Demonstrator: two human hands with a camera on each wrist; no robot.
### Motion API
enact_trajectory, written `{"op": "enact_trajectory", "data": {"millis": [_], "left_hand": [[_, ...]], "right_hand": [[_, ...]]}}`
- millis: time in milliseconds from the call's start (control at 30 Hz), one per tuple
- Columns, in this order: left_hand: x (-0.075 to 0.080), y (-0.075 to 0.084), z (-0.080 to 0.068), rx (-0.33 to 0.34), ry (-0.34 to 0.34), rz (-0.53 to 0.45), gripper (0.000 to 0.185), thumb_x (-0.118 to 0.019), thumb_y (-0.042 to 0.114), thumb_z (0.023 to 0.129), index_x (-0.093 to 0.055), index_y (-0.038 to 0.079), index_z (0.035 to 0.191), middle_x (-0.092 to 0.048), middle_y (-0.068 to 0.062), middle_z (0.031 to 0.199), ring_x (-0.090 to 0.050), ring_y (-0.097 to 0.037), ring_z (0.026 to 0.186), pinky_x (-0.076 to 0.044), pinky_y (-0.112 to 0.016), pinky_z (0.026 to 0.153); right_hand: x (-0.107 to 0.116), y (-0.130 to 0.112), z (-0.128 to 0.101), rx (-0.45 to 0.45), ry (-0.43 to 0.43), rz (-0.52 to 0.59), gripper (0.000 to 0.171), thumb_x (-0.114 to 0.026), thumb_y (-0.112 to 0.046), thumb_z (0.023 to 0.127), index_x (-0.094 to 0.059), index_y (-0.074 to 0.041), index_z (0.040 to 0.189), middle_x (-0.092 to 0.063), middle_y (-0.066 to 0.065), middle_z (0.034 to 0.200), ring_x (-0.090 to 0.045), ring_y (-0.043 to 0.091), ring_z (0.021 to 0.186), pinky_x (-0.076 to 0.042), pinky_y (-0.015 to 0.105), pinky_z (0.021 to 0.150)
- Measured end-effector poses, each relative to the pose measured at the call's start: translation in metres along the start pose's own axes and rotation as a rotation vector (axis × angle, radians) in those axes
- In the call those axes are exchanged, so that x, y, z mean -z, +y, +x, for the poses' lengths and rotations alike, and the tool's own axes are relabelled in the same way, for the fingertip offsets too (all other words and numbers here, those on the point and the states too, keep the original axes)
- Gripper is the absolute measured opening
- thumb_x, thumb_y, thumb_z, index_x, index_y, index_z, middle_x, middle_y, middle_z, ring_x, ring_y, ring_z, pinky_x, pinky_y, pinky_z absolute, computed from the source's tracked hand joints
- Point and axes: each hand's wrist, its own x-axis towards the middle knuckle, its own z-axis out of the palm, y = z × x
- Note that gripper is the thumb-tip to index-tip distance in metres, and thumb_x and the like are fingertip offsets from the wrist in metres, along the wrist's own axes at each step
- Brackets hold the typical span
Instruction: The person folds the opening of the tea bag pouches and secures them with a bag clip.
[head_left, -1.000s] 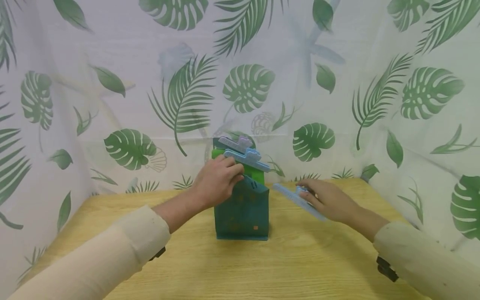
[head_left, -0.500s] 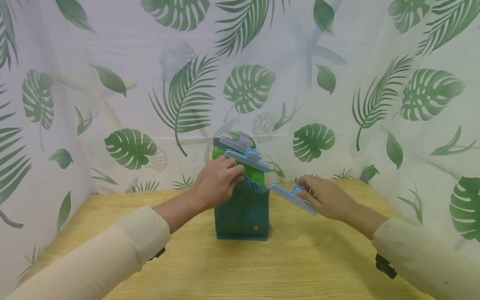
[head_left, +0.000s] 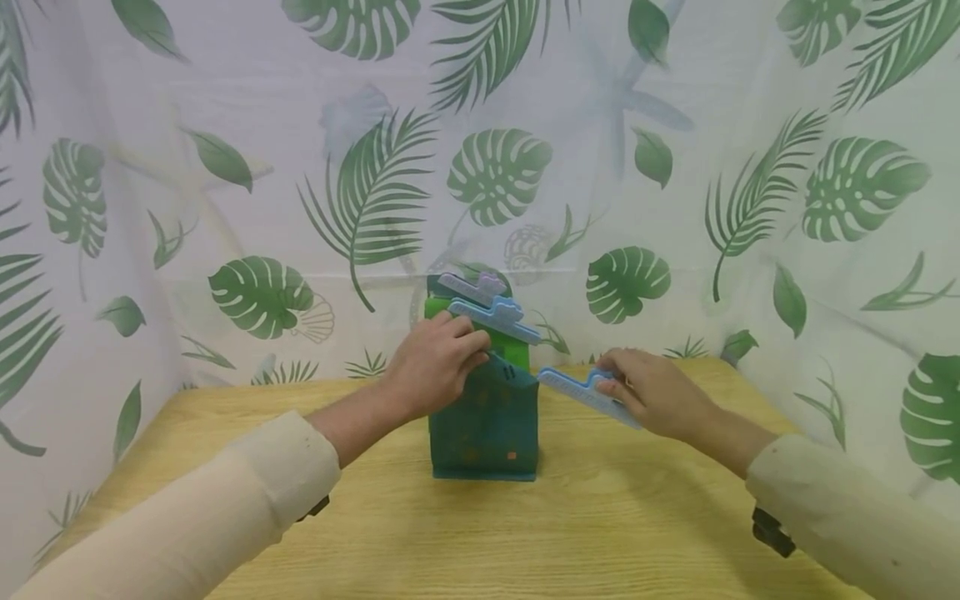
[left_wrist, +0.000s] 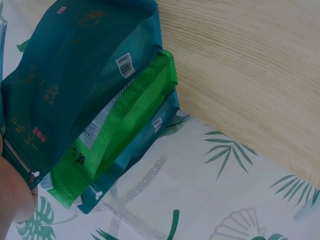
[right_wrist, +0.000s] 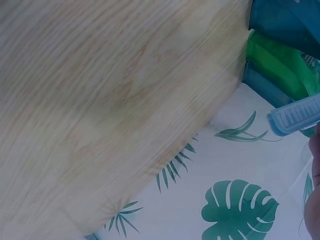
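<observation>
My head camera looks forward and down over the table (head_left: 480,533), with both hands and the row of standing bags (head_left: 486,421) at middle distance before the leaf-print curtain (head_left: 225,167). My left wrist camera sits very close against the bags (left_wrist: 85,85), looking along them towards table and curtain. My right wrist camera looks across the table (right_wrist: 110,100) from close above; it shares the bags (right_wrist: 285,35) with the others.

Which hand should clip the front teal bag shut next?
Probably the right hand: it holds the loose blue clip, its tip beside the top of the teal bag. The left hand grips that bag's top edge, steadying it.
</observation>
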Motion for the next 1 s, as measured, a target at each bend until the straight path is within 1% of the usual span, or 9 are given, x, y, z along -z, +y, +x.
{"op": "enact_trajectory", "data": {"millis": [133,200,300,433,633,900,1000], "left_hand": [[0.001,0.001,0.000,0.002,-0.009,0.007,0.009,-0.062,0.021,0.099,-0.068,0.014,0.098,-0.053,-0.001,0.080,-0.042,-0.017,0.070,-0.035,-0.028,0.063],[0.001,0.001,0.000,0.002,-0.015,0.014,0.010,-0.062,0.021,0.099,-0.068,0.014,0.098,-0.053,-0.001,0.081,-0.042,-0.017,0.071,-0.035,-0.028,0.063],[0.001,0.001,0.000,-0.001,-0.021,0.027,0.009,-0.062,0.022,0.100,-0.067,0.014,0.098,-0.051,-0.001,0.080,-0.041,-0.017,0.070,-0.034,-0.028,0.063],[0.002,0.001,0.001,-0.004,-0.034,0.048,0.009,-0.061,0.022,0.100,-0.065,0.014,0.098,-0.048,-0.001,0.079,-0.039,-0.017,0.070,-0.033,-0.027,0.061],[0.003,0.000,0.002,-0.010,-0.060,0.070,0.011,-0.060,0.022,0.101,-0.062,0.012,0.096,-0.046,-0.001,0.078,-0.037,-0.017,0.068,-0.031,-0.027,0.060],[0.003,-0.001,0.001,-0.014,-0.081,0.092,0.014,-0.059,0.022,0.102,-0.059,0.011,0.093,-0.045,-0.001,0.077,-0.037,-0.016,0.068,-0.031,-0.026,0.060],[0.003,-0.001,0.001,-0.019,-0.085,0.097,0.015,-0.058,0.023,0.102,-0.059,0.011,0.093,-0.044,-0.001,0.076,-0.037,-0.016,0.068,-0.031,-0.026,0.059]], "right_hand": [[-0.004,0.000,0.001,0.071,0.063,-0.009,0.014,-0.070,-0.010,0.092,-0.061,-0.004,0.101,-0.064,0.002,0.088,-0.057,0.011,0.075,-0.051,0.033,0.067],[-0.006,-0.001,0.002,0.103,0.087,-0.006,0.013,-0.069,-0.012,0.093,-0.060,-0.006,0.099,-0.062,0.001,0.086,-0.053,0.009,0.074,-0.049,0.032,0.067],[-0.008,-0.003,0.005,0.126,0.101,0.005,0.011,-0.066,-0.016,0.097,-0.059,-0.008,0.099,-0.060,-0.001,0.085,-0.050,0.008,0.074,-0.047,0.031,0.066],[-0.010,-0.006,0.009,0.109,0.080,0.022,0.011,-0.065,-0.018,0.097,-0.058,-0.008,0.099,-0.060,-0.001,0.086,-0.050,0.008,0.074,-0.047,0.030,0.066],[-0.011,-0.010,0.016,0.089,0.048,0.044,0.012,-0.067,-0.012,0.094,-0.057,-0.008,0.098,-0.060,0.000,0.083,-0.049,0.008,0.071,-0.046,0.029,0.064],[-0.015,-0.017,0.024,0.124,0.071,0.068,0.013,-0.066,-0.014,0.095,-0.056,-0.006,0.096,-0.054,-0.001,0.080,-0.043,0.007,0.069,-0.041,0.025,0.061],[-0.017,-0.020,0.027,0.127,0.082,0.071,0.014,-0.067,-0.013,0.094,-0.056,-0.006,0.095,-0.055,-0.001,0.079,-0.044,0.007,0.069,-0.042,0.025,0.061]]}}
